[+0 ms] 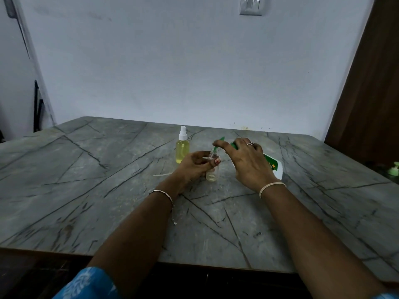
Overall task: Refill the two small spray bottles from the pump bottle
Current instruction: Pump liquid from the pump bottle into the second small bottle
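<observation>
A small clear spray bottle (pixel 212 174) stands uncapped on the grey marble table (pixel 108 180), with a little yellowish liquid at its bottom. My left hand (pixel 192 167) grips its side. My right hand (pixel 248 160) wraps over the green pump head of the white pump bottle (pixel 277 168), which leans toward the small bottle. The green spout (pixel 220 140) sits just above the open neck. A second small spray bottle (pixel 182 147), full of yellow liquid and capped with a white sprayer, stands upright just behind my left hand.
A thin white tube (pixel 162 174) lies on the table left of my left hand. A green pump top (pixel 394 169) shows at the right edge. A wall rises behind the table, and a brown door stands at right.
</observation>
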